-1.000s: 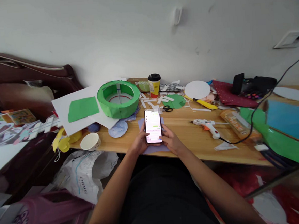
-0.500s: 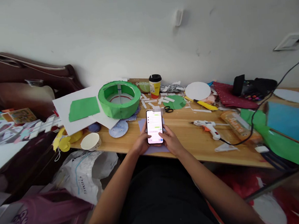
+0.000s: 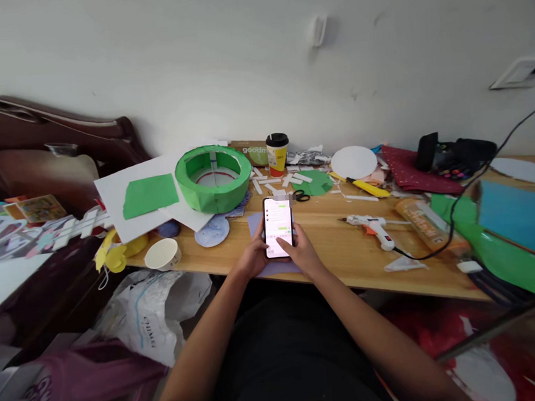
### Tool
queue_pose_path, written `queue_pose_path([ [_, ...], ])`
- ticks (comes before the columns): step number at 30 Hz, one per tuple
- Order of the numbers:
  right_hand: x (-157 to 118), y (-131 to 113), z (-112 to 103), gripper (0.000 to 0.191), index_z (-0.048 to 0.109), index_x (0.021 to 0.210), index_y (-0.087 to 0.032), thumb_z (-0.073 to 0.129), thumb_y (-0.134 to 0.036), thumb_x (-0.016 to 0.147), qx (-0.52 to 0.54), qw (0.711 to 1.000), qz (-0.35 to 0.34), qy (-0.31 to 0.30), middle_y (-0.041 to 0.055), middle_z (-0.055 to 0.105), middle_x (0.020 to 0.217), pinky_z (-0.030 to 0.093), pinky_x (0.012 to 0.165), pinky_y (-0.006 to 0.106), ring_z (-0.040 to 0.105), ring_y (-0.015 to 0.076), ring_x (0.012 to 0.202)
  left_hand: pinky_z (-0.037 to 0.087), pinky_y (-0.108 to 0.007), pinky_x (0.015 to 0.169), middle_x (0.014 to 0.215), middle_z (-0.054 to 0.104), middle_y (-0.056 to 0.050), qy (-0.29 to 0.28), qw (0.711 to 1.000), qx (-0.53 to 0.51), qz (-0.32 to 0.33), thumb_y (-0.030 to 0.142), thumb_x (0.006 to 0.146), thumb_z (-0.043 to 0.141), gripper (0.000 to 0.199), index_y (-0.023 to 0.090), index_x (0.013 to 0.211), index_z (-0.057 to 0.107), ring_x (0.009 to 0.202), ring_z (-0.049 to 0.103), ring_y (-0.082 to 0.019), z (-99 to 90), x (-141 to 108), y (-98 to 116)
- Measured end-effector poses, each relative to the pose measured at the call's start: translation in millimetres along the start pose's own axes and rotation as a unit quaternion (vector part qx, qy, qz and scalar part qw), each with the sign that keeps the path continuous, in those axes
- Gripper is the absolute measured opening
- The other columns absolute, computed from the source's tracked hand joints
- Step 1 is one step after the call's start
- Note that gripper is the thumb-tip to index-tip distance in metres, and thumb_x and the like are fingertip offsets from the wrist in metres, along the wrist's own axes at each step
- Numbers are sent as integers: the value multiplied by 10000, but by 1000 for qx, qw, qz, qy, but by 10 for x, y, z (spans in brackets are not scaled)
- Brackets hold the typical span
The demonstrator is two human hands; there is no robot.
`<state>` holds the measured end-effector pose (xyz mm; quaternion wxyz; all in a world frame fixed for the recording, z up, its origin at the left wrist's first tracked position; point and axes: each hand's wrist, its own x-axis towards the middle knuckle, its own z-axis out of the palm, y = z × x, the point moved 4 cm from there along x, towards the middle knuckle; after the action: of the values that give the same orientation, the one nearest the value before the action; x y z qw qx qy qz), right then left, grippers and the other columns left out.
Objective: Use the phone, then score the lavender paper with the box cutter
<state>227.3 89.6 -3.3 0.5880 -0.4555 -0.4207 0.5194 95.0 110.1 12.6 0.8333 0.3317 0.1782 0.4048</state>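
Note:
A smartphone (image 3: 278, 224) with a lit chat screen and keyboard is held upright between both hands, over the front edge of the wooden table. My left hand (image 3: 254, 256) grips its lower left side, thumb at the screen's edge. Around the lower right side my right hand (image 3: 303, 250) is closed, its thumb lying over the keyboard. Beneath the phone lies a sheet of purple paper (image 3: 279, 268), partly hidden. Just beyond the phone are black-handled scissors (image 3: 301, 196).
Left of the hands are a green paper-covered ring (image 3: 215, 198), a white paper bowl (image 3: 162, 255) and a blue disc (image 3: 211, 231). A corded glue gun (image 3: 374, 228) lies on the right. Behind stand a lidded cup (image 3: 278, 155) and a yellow cutter (image 3: 371, 188).
My right thumb has moved left and slightly up across the phone's keyboard. The phone has shifted slightly to the right; both hands still hold it.

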Motion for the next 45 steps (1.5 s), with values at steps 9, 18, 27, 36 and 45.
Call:
queue_pose_path([
  [9,-18,14,-16,563,541,1243,-255,756,-340,730,130,990,41,-34,37,738,1072,566,844,411,701,257,956,606,-529,707,1468,496,-96,28,999,36,-16,179,843,570,834,438,1534,181,1044,670,-345,-6,22,-14],
  [18,8,41,-33,577,523,1255,-264,770,-378,747,17,1000,5,-14,49,729,1104,577,847,420,698,257,980,548,-578,878,1478,494,-55,9,1000,-18,-17,93,763,537,911,424,1538,190,1152,620,-328,-51,17,-24],
  [27,-32,-6,-8,722,451,1343,-284,786,-304,704,57,995,18,-76,53,686,1216,555,928,449,666,261,1084,575,-587,787,1460,509,-77,18,1000,-4,-19,82,749,512,940,423,1546,146,1094,646,-352,-23,6,-4],
  [36,-20,6,-7,656,474,1314,-279,775,-348,735,23,999,9,-47,58,696,1178,565,885,438,676,253,1036,586,-559,802,1452,519,-74,11,1000,-14,-14,65,730,515,954,412,1546,165,1130,633,-344,-49,5,-13],
  [45,-57,-49,4,621,533,1291,-247,735,-327,709,149,985,75,-32,32,739,1068,570,764,367,703,234,881,609,-526,706,1438,527,-125,15,999,47,-13,187,844,620,891,449,1539,128,1007,692,-345,-4,0,-18],
])
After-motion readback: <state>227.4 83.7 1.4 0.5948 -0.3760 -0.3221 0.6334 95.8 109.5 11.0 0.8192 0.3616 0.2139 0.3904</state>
